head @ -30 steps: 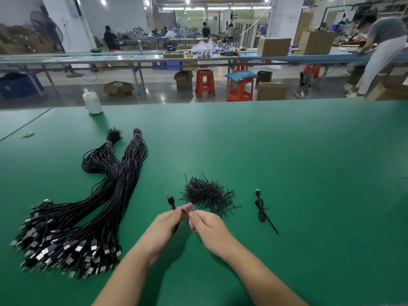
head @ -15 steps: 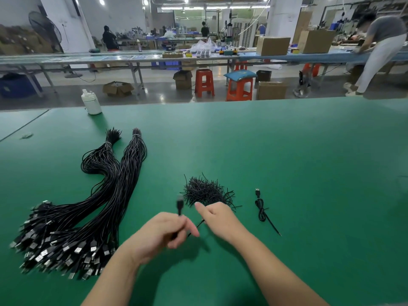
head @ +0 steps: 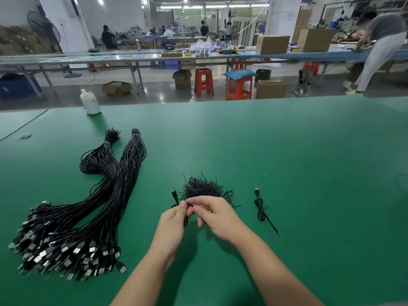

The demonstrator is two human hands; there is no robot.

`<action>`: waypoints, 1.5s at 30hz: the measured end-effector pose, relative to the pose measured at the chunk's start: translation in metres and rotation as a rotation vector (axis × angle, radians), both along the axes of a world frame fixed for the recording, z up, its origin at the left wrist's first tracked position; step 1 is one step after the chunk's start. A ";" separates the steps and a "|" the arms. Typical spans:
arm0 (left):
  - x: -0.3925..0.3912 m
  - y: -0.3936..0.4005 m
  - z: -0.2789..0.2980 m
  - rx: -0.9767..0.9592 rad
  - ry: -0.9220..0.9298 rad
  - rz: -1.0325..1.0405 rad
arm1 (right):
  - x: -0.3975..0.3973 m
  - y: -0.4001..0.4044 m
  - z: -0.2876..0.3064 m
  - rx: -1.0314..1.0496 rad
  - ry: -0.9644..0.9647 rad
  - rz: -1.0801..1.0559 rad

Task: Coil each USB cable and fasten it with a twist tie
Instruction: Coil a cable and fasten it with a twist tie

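While left hand (head: 171, 224) grips coiled cable (head: 175, 198), right hand (head: 217, 215) seemingly pinches twist tie (head: 189, 204).

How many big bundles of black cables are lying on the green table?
2: the left bundle and the right bundle lie side by side, left of the hands, plugs nearest the person. Both are tied near their far ends.

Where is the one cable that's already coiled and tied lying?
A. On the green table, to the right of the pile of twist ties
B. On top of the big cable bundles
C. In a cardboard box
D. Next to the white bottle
A: the coiled cable lies by itself on the green table, to the right of the pile of twist ties and apart from it.
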State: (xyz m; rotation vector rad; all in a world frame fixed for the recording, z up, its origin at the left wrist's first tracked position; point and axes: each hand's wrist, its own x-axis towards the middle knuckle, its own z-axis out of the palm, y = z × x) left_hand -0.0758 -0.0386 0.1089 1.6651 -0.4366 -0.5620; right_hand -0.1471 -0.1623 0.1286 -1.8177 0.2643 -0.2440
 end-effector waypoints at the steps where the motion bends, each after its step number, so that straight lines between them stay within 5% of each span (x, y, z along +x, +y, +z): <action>1: 0.001 -0.001 0.000 -0.083 0.098 -0.004 | 0.000 0.001 -0.001 0.010 -0.013 -0.002; 5: 0.002 -0.004 0.006 -0.366 0.467 0.057 | -0.003 0.009 -0.008 0.212 -0.007 -0.066; 12: 0.002 -0.002 0.008 -0.464 0.459 0.104 | -0.005 0.008 -0.026 0.145 0.152 -0.185; 23: 0.000 0.002 0.011 -0.545 0.588 -0.063 | -0.010 0.003 -0.034 0.335 0.136 -0.033; 34: 0.010 0.009 0.006 -0.156 0.511 -0.195 | -0.015 0.015 -0.044 0.393 0.151 0.009; 45: -0.006 -0.009 -0.008 0.394 -0.140 -0.059 | -0.009 0.026 -0.069 0.150 0.220 -0.054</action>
